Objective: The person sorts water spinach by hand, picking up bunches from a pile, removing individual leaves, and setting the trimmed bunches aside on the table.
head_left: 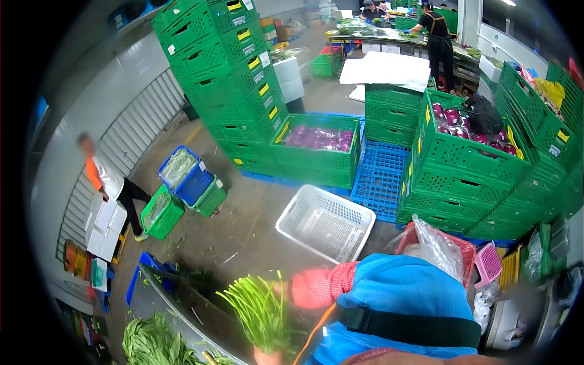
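A bunch of long green vegetable stems (258, 307) stands upright over the edge of the metal worktable, stem ends fanned upward. At the bottom of the view my left hand (267, 358) is closed around its lower part; the frame edge cuts the hand off. My right hand (279, 289), below a red checked sleeve, is beside the upper stems. It is blurred and partly covered by them, so its fingers do not show. On the worktable (182, 320), a heap of leafy greens (155, 342) lies to the left of the bunch.
A white plastic basket (325, 225) stands on the floor. Green crates are stacked high at left (234, 79) and right (462, 176), some with purple vegetables. A person (109, 182) stands at left near filled crates (163, 212). Another person (437, 42) works at a far table.
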Demonstrator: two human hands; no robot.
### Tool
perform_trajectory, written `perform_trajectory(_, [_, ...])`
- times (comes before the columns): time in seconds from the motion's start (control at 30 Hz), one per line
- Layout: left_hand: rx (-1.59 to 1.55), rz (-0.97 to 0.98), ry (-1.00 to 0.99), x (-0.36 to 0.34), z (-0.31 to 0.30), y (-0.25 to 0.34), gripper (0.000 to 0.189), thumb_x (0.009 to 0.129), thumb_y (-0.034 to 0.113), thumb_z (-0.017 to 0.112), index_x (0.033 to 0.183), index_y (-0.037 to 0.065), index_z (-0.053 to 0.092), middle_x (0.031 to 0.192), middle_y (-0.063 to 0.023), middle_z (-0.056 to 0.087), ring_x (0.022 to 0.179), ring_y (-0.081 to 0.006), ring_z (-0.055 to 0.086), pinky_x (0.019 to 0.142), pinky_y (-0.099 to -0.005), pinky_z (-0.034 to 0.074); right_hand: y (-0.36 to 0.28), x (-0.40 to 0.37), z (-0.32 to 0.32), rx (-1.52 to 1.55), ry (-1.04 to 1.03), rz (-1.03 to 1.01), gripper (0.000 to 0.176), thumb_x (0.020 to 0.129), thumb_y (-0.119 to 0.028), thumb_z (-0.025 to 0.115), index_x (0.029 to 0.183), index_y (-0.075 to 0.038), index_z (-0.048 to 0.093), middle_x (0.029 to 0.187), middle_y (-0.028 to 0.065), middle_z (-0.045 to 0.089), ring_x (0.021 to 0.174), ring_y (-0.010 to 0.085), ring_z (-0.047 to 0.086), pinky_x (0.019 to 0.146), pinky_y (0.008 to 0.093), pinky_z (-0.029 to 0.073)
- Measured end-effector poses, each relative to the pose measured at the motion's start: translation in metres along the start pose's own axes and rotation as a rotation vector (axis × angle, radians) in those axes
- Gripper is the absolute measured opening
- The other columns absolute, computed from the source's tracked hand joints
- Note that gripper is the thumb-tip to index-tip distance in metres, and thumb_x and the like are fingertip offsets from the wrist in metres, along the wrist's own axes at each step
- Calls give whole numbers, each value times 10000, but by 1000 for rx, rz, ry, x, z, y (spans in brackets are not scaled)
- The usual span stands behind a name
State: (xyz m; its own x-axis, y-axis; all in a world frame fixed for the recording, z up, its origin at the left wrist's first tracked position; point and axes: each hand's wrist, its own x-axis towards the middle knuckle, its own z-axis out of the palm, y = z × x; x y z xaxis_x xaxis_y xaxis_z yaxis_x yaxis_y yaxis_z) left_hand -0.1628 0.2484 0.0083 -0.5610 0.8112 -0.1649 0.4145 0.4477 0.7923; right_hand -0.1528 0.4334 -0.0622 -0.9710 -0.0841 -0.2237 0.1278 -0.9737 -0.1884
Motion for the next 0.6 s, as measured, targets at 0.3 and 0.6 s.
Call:
perform_trajectory(0.3, [-25,-110,90,-47,-12,-15,531,706,99,719,1196,9,534,1126,-141,618,1005,-253,586,886,-346,455,30,14,4,-37,-4,62,458,931,-497,471,1116,-111,634,1025,44,683,863,176,661,775,377,541])
perform_trajectory(0.6, [-105,-226,264,-120,-24,-34,543,710,119,727,1203,13,527,1138,-151,608,1018,-265,576,897,-351,444,56,40,14,-158,-85,119,418,933,-466,496,1087,-107,645,993,43,691,832,173,667,753,371,549])
